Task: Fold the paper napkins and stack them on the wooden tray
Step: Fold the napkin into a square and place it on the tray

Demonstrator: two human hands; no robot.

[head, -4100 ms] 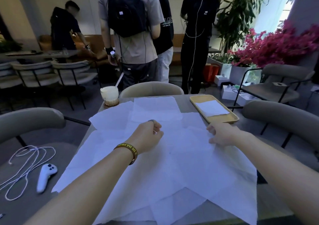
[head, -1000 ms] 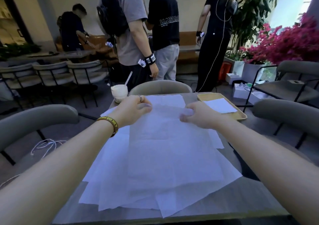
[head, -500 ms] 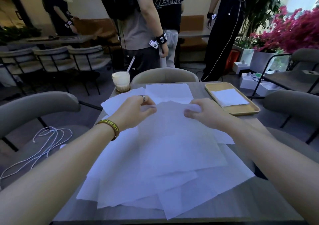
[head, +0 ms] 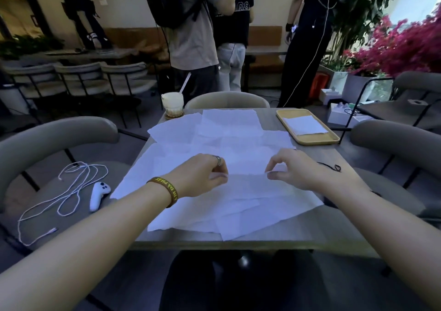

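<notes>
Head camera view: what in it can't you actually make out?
Head view, loose napkins: count unclear, the sheets overlap.
Wooden tray: layers of its folded napkin too small to count.
Backpack wearer: cut off above the shoulders by the top edge.
Wristband: lettering wraps round the wrist, out of sight.

left grip point(head: 198, 179): fingers curled, pinching | right grip point(head: 300, 172): thumb-finger pinch

Pinches the top napkin point(head: 245, 188) with left hand point(head: 198, 178) and right hand point(head: 300, 171), over loose napkins point(head: 229, 124) across the tabletop point(head: 286, 230); beyond, a folded napkin point(head: 304, 124) in the wooden tray point(head: 310, 140).
</notes>
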